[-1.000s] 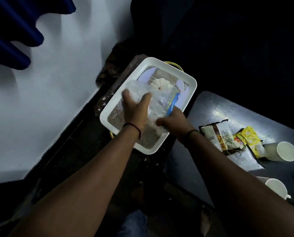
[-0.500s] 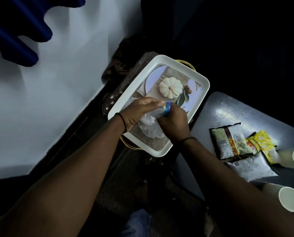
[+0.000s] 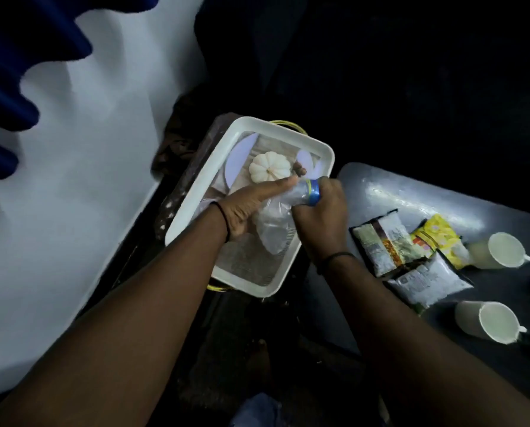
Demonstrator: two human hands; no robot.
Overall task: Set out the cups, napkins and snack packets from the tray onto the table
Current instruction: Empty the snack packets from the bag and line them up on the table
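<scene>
A white rectangular tray (image 3: 323, 151) sits left of the dark table (image 3: 386, 192). Over the tray both hands hold a clear plastic zip bag (image 3: 273, 229) with a blue strip. My right hand (image 3: 319, 211) is closed around its bunched blue end. My left hand (image 3: 251, 208) presses flat along the bag's side, fingers stretched out. What the bag holds is unclear. On the table lie three snack packets (image 3: 386, 241), one of them yellow (image 3: 439, 238), and two white cups (image 3: 503, 249) (image 3: 494, 322).
A small white pumpkin (image 3: 269, 166) and a pale round plate (image 3: 240, 155) lie at the tray's far end on a woven mat. A white wall (image 3: 72, 180) runs along the left, with blue curtain folds (image 3: 11, 72) above. The surroundings are dark.
The bag lay spread flat across the tray under both hands. It is now gathered and rolled up, with my right hand closed on its blue end. The pumpkin has come into view.
</scene>
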